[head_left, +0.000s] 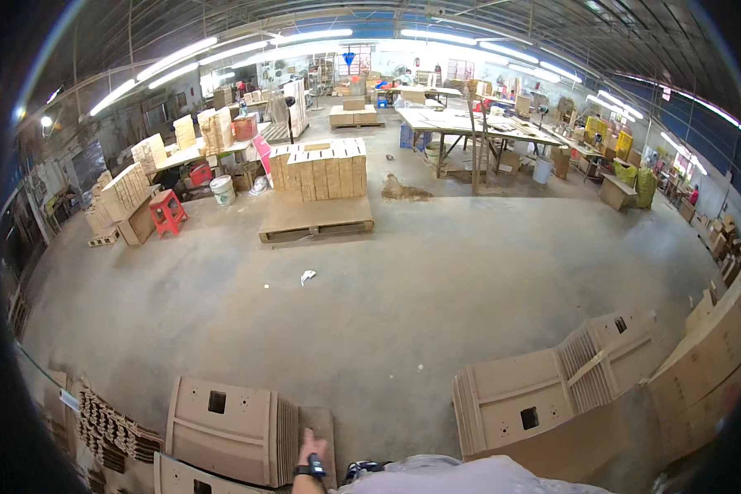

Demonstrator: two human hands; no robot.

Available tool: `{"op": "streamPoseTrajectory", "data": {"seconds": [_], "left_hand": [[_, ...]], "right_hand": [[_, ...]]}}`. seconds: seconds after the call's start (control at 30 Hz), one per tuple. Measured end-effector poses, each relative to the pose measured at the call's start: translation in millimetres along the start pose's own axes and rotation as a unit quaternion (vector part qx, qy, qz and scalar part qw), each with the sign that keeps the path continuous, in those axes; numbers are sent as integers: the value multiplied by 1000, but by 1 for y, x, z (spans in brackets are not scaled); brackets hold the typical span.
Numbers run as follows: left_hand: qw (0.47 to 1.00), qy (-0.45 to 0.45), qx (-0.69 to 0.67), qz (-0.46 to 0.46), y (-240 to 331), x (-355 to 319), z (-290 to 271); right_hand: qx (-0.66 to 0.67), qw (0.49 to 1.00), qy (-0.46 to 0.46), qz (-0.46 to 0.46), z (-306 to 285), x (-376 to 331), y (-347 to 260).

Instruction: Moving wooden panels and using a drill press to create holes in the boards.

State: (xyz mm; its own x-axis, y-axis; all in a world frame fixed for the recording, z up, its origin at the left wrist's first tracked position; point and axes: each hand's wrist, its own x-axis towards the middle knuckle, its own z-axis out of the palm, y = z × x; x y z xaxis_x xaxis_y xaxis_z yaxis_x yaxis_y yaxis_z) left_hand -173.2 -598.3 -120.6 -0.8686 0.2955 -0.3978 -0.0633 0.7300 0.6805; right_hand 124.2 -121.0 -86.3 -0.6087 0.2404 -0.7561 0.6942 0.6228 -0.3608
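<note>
Concrete floor [370, 313] spreads wide under a metal roof with long strip lights, and we stand at its near edge looking down. Our left hand [311, 451] comes up from the lower edge with a dark band at the wrist, fingers held flat and together, gripping nothing; it rests on or just over the right end of a stack of brown panels [230, 432], each with a small square hole, fanned out on the floor. We cannot see our right hand. Just left of that stack lies a pile of small notched wooden pieces [111, 432]. To our right, well apart from the hand, a second stack of panels [543, 399] leans fanned, with larger boards [708, 370] beside it at the rim. Farther out, a low pallet [317, 218] carries a row of light wooden crates [319, 169]. A red stool [167, 210] and a white bucket [222, 189] stand to its left, and a long counter [469, 125] sits at the back right.
</note>
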Motion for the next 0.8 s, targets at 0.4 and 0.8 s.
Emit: {"op": "streamPoseTrajectory", "data": {"seconds": [0.4, 0.8], "left_hand": [[910, 333, -145, -198, 3, 57, -238], [996, -67, -17, -50, 167, 142, -40]], "right_hand": [[617, 774, 40, -134, -290, 17, -326], [5, 910, -46, -413, -308, 223, -212]]}}
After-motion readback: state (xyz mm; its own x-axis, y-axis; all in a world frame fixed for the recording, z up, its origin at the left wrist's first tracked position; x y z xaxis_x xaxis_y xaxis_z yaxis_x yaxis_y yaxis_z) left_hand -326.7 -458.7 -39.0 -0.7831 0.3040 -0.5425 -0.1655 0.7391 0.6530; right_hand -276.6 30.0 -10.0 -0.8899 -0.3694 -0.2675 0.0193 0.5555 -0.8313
